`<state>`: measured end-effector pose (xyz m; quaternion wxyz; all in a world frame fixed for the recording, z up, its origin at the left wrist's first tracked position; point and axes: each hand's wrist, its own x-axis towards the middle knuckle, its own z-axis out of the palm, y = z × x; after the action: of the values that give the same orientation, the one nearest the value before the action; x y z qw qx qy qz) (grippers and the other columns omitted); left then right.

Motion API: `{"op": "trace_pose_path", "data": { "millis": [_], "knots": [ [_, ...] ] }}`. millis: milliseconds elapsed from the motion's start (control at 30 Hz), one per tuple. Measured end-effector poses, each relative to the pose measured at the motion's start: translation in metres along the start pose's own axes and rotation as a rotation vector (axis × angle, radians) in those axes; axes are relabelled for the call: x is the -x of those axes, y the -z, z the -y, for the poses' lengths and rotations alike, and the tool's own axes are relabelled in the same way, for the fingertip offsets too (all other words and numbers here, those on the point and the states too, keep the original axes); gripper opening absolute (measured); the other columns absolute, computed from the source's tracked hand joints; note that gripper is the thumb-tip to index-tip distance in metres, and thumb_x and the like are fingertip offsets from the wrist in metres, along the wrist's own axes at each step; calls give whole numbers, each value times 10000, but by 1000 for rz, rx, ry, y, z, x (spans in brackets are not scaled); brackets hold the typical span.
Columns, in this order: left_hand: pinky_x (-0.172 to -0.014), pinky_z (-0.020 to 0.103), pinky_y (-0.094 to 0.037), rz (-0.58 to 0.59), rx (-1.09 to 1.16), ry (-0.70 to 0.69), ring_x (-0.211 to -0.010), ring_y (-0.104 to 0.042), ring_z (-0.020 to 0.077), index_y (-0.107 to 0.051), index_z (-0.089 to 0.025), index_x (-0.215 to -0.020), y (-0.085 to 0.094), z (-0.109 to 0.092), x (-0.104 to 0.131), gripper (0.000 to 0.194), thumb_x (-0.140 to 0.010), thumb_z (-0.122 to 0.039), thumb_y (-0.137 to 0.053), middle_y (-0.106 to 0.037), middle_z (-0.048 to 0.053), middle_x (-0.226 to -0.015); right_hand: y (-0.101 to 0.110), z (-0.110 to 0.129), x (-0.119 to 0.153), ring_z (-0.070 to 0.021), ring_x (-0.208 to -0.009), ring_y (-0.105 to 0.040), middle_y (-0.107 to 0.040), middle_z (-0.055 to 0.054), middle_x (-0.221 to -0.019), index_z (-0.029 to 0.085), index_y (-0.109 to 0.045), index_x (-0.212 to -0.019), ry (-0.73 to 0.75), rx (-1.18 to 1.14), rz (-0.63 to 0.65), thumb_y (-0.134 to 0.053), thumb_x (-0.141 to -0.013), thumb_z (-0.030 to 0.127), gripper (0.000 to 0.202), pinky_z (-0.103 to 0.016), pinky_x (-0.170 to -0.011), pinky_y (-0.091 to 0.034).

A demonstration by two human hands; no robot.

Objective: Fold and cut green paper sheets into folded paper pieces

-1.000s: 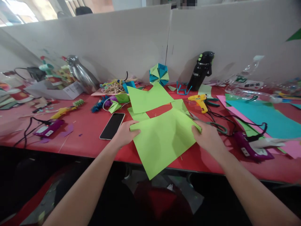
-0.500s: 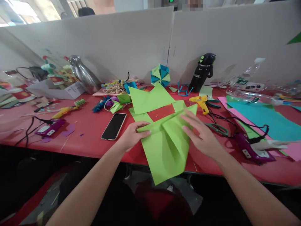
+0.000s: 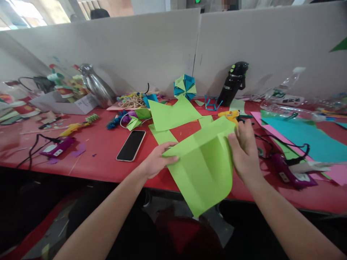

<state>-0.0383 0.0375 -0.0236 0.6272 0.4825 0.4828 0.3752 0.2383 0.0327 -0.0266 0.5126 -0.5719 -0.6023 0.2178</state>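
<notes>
Between my hands hangs a sheet of light green paper [image 3: 200, 166], creased and bowed, its lower corner past the table's front edge. My left hand [image 3: 158, 157] pinches its upper left corner between thumb and fingers. At the upper right, my right hand [image 3: 245, 151] grips the sheet's edge, with the thumb on the near side and some fingers hidden behind. Behind the sheet lie more pieces of green paper [image 3: 173, 113] on the red table [image 3: 103, 126]. A smartphone [image 3: 131, 145] with a dark screen rests left of my left hand.
A yellow glue gun [image 3: 230, 115] lies beyond my right hand. Purple power strips [image 3: 292, 173] with black cords sit at both sides. A blue-green paper ball [image 3: 185, 87], a black bottle [image 3: 233, 83] and a steel flask [image 3: 97, 85] stand by the white partition [image 3: 121, 54].
My right hand has moved right and closed on the sheet's edge. The raised fold has opened out, and the sheet has shifted right. My left hand has moved slightly right with its corner.
</notes>
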Motion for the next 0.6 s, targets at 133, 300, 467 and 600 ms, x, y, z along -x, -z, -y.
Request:
{"op": "trace_pose_path", "data": {
  "millis": [133, 300, 467, 600],
  "knots": [
    [-865, 349, -559, 260, 38, 167, -1143, -658, 268, -597, -295, -1352, -6, -6, 9, 765, -634, -100, -777, -586, 95, -1439, -4, 2, 4, -254, -1561, -209, -292, -25, -1678, 313, -341, -1587, -93, -14, 178, -454, -981, 620, 689, -516, -1277, -159],
    [-760, 303, -554, 280, 154, 344, -1117, -667, 272, -677, -221, -1163, -21, -11, 10, 467, -766, -456, -752, -701, 107, -1238, -14, -3, 10, -268, -1579, -83, -182, -2, -1705, 334, -290, -1606, -153, 62, 436, -447, -969, 651, 728, -553, -1273, -89],
    [-800, 337, -523, 60, -214, 292, -1134, -639, 320, -595, -185, -1300, -35, 4, 3, 793, -629, -493, -884, -651, 169, -1270, -30, 14, 20, -299, -1581, 34, -91, -63, -1723, 268, -285, -1614, -126, 193, 532, -382, -984, 651, 744, -617, -1249, -49],
    [-697, 329, -483, 178, -375, 113, -887, -674, 276, -673, -180, -1076, -32, 11, 1, 501, -682, -436, -844, -698, 86, -950, -39, 18, 27, -342, -1574, 61, -71, -109, -1724, 252, -319, -1598, -67, 273, 464, -440, -983, 559, 698, -685, -1220, -43]
  ]
}}
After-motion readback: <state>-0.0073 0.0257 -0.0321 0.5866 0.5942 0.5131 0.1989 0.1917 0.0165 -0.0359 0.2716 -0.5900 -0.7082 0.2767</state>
